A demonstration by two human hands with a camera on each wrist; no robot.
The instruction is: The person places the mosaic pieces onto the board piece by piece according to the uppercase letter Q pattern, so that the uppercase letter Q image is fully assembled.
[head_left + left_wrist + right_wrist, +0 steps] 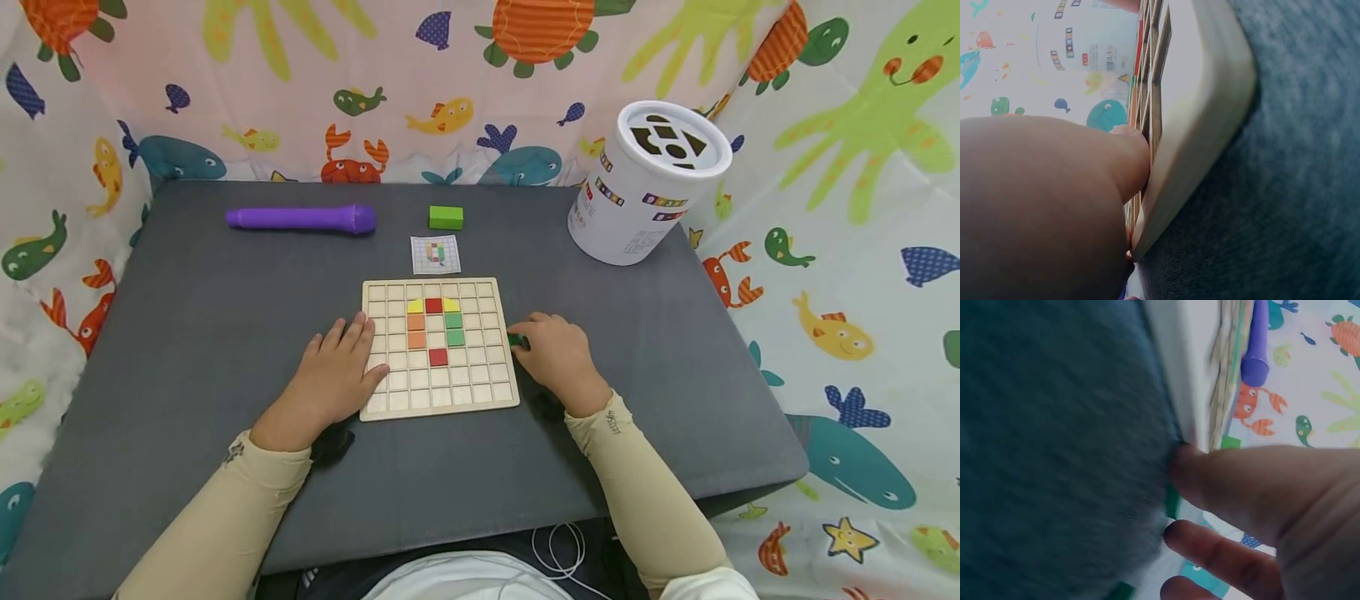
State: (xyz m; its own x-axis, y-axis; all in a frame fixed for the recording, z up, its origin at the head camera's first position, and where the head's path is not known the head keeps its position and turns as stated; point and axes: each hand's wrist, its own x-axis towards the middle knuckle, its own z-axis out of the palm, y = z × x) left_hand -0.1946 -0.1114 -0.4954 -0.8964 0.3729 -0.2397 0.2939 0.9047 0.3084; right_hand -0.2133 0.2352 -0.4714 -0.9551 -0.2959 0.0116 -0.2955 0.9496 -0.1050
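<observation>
A wooden grid board (480,392) lies on the grey table, with red, yellow, orange and green tiles in its upper middle cells. My left hand (333,375) rests flat along its left edge, fingers extended and thumb over the rim; the left wrist view shows the thumb (1125,159) on the grid. Beside the board's right edge, my right hand (555,354) pinches a small green tile (516,340), mostly hidden by the fingers. In the right wrist view this green tile (1173,500) shows between thumb and forefinger, close to the tabletop. Past the board stands a small pattern card (435,265) lying flat.
A green block (446,218) sits behind the card. Back left lies a purple microphone-shaped stick (300,219). A white bucket (637,200) with shaped holes in its lid stands back right. Sea-animal curtains (450,150) border the table (225,333). A white cable (558,554) hangs near the front edge.
</observation>
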